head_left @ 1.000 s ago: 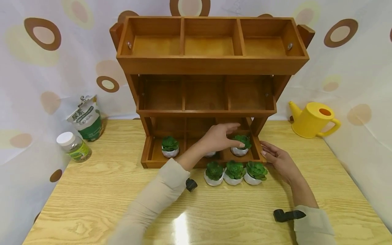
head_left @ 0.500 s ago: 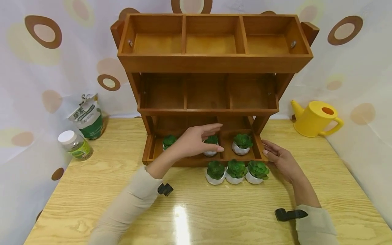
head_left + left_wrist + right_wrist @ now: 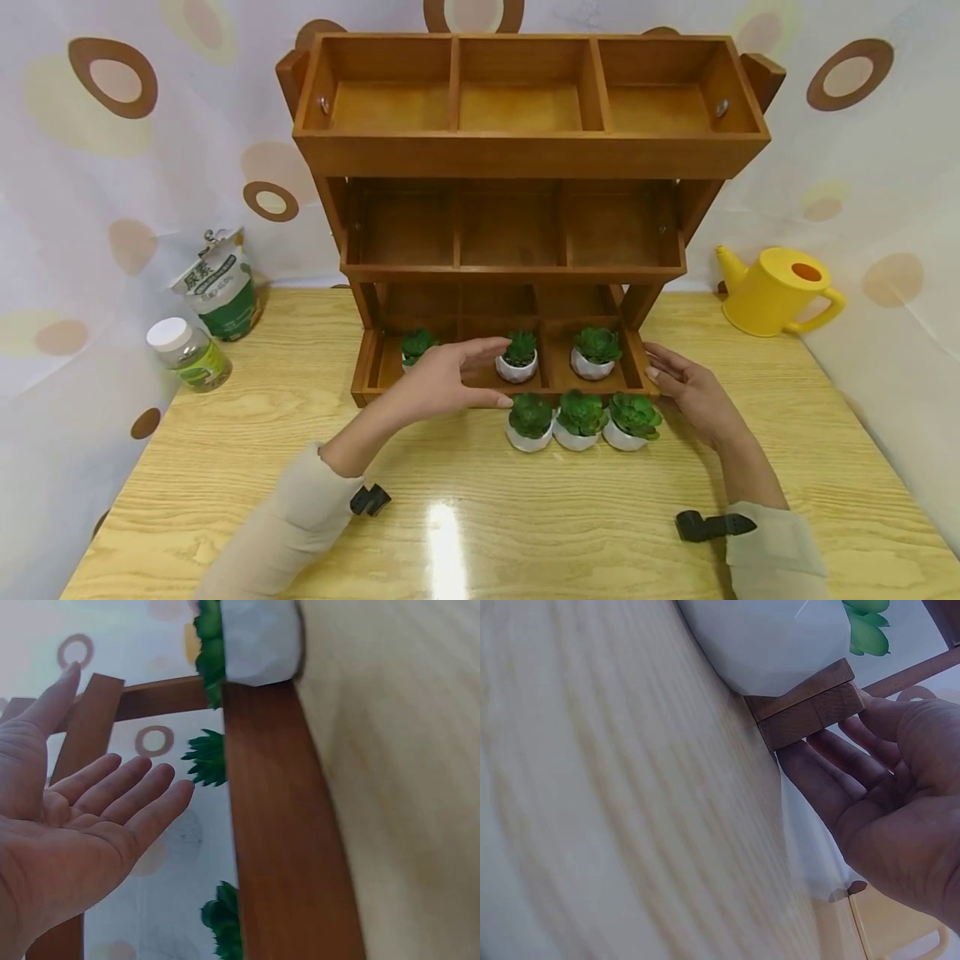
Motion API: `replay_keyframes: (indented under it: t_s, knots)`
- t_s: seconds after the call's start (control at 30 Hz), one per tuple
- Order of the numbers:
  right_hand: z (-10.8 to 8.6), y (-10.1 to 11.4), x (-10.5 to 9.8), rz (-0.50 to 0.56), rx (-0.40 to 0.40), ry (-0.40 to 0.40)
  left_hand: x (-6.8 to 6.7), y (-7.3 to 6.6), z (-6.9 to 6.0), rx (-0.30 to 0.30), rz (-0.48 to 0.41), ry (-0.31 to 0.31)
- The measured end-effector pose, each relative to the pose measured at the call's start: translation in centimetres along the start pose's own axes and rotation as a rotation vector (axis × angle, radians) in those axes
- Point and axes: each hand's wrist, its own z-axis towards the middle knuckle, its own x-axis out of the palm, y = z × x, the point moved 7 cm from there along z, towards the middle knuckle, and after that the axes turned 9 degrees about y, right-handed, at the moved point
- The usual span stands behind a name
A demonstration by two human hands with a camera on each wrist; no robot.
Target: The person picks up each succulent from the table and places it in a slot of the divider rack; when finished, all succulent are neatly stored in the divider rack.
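Note:
A three-tier wooden plant shelf point(image 3: 528, 157) stands at the back of the table. My left hand point(image 3: 442, 379) hovers at the front of its bottom tier, fingers and thumb spread with nothing between them. Beside those fingertips, a spiky potted succulent point(image 3: 517, 367) sits in the middle compartment. The right compartment bears another potted succulent point(image 3: 592, 364); a left potted succulent point(image 3: 417, 343) is partly hidden behind my left hand. At the bottom tier's right end, my right hand point(image 3: 693, 398) holds the side, thumb near the top edge and fingers along the outside, as the right wrist view shows.
In front of the shelf, three potted succulents point(image 3: 577, 423) stand in a row. A yellow watering can point(image 3: 776, 292) is at the right. At the left are a clipped green-and-white bag point(image 3: 221, 292) and a white-lidded jar point(image 3: 187, 354). A patterned cloth hangs behind.
My left hand has moved left and toward me, away from the right compartment's succulent, uncovering the middle one. My right hand stays at the shelf's end.

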Motion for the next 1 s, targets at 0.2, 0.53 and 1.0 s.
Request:
replay_keyframes:
  t_s: [0.2, 0.53, 1.0]
  knots:
    - [-0.1, -0.2, 0.1, 0.018, 0.004, 0.003, 1.1, 1.1, -0.7, -0.015, -0.069, 0.018]
    - [-0.4, -0.2, 0.0, -0.022, 0.015, -0.018, 3.1, 1.7, -0.5, -0.008, -0.125, 0.065]
    - [0.0, -0.2, 0.0, -0.051, 0.019, -0.009, 4.1, 3.6, -2.0, -0.065, -0.195, 0.064]
